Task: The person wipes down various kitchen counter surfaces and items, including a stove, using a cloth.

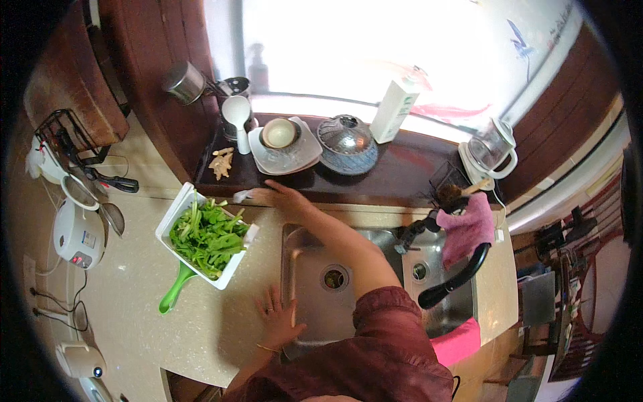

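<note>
My right hand (281, 197) reaches along the front edge of the dark ledge, with a small crumpled white thing (243, 196) at its fingertips; its material is unclear. My left hand (279, 317) rests with fingers spread on the counter at the left rim of the steel double sink (287, 261), holding nothing. Left of my hands, a white rectangular container (171, 213) holds cut leafy greens (208, 238). A green handle (177, 291) shows from beneath the container. Ginger root (221, 164) lies on the ledge above it.
The ledge bears a white rice paddle (237, 118), stacked dishes (286, 156), a lidded blue bowl (347, 151), a carton (395, 110) and a glass kettle (490, 148). A black faucet (459, 276) with a pink cloth (469, 226) stands over the sink. A rice cooker (80, 236) is left.
</note>
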Motion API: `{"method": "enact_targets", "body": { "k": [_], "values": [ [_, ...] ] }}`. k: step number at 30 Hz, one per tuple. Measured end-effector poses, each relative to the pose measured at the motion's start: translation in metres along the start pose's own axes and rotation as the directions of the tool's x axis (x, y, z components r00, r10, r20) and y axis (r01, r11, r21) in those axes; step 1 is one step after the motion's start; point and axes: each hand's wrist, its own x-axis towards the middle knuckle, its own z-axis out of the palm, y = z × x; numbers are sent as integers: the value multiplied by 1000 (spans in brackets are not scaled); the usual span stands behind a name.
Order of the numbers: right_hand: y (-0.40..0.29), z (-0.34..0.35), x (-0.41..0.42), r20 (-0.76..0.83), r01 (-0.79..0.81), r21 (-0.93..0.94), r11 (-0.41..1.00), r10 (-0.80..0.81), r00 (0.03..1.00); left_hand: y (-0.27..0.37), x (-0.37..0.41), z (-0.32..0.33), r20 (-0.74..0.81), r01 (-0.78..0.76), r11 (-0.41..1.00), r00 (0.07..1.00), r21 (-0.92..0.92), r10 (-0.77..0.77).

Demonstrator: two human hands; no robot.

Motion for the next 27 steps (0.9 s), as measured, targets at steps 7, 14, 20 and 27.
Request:
{"method": "enact_targets", "body": {
  "k": [7, 14, 20, 27],
  "values": [
    [7, 16, -153, 158, -297, -252, 921, 342, 926, 2, 3, -7, 83, 12, 1000, 996, 16, -13],
    [-21, 16, -245, 391, -884, 62, 463, 804, 448, 1, 5, -10, 75, -30, 994, 997, 103, 22],
    [0, 36, -245, 234, -758, 505, -413, 911, -341, 3, 9, -6, 53, -11, 993, 999, 114, 5],
    [56, 102, -238, 369, -86, 633, -769, 397, -840, 1, 9, -6, 28, -31, 982, 999, 187, 26]
  ]
}}
